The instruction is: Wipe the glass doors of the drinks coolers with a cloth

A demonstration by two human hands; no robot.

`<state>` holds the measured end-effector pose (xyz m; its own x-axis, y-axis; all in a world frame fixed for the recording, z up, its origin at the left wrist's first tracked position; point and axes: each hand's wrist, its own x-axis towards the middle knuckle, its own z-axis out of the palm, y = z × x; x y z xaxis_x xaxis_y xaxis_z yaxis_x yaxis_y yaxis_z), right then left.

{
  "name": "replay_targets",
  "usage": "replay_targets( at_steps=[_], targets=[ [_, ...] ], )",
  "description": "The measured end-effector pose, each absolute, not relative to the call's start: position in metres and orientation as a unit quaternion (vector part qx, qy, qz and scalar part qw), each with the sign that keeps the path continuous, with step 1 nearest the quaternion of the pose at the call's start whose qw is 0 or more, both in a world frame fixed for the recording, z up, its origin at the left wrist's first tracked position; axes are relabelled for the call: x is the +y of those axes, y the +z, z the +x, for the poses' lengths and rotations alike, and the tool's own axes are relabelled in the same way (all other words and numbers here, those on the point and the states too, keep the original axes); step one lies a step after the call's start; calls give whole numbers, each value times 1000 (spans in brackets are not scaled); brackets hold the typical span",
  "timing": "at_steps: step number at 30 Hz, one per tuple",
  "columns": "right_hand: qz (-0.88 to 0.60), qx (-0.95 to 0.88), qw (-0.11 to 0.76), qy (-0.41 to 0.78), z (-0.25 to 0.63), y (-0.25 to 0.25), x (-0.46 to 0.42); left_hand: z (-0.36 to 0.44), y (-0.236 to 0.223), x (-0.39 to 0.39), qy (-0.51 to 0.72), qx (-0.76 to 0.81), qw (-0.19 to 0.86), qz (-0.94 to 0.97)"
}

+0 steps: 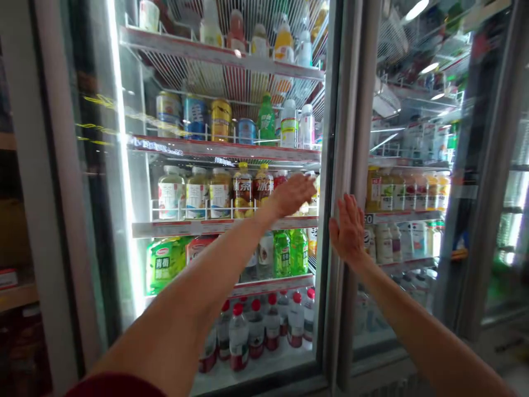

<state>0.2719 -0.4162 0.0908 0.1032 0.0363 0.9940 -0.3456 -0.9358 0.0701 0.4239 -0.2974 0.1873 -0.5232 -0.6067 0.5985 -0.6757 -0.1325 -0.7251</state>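
My left hand (294,194) is stretched out in front of the glass fridge door, fingers extended to the right and holding nothing. Behind it, a shelf carries iced tea bottles (243,190) with yellow caps and juice bottles (196,193) with white lids. I cannot tell whether this hand touches the glass. My right hand (350,229) is raised with its fingers stretched upward at the metal door frame (345,138) between two fridge sections. It seems to rest against the frame and holds nothing.
Lower down are green drink packs (165,264), green bottles (282,253) and several red-capped water bottles (238,336). Cans (221,120) and a green soda bottle (266,118) stand above. The right section holds juice bottles (409,190). A bright light strip (119,110) runs down the left.
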Motion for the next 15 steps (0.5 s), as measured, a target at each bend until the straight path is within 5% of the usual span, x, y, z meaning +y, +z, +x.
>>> replay_targets(
  at_steps=[4, 10, 12, 15],
  targets=[
    [720, -108, 154, 668, 259, 94, -421, 410, 195, -321, 595, -592, 134, 527],
    [721, -135, 139, 665, 251, 91, -423, 394, 107, -336, 517, -749, -49, 410],
    [723, -139, 136, 664, 249, 90, -423, 400, 114, -326, 498, -774, -90, 381],
    [726, -141, 130, 660, 248, 91, -422, 414, 148, -305, 562, -692, -9, 452]
  ],
)
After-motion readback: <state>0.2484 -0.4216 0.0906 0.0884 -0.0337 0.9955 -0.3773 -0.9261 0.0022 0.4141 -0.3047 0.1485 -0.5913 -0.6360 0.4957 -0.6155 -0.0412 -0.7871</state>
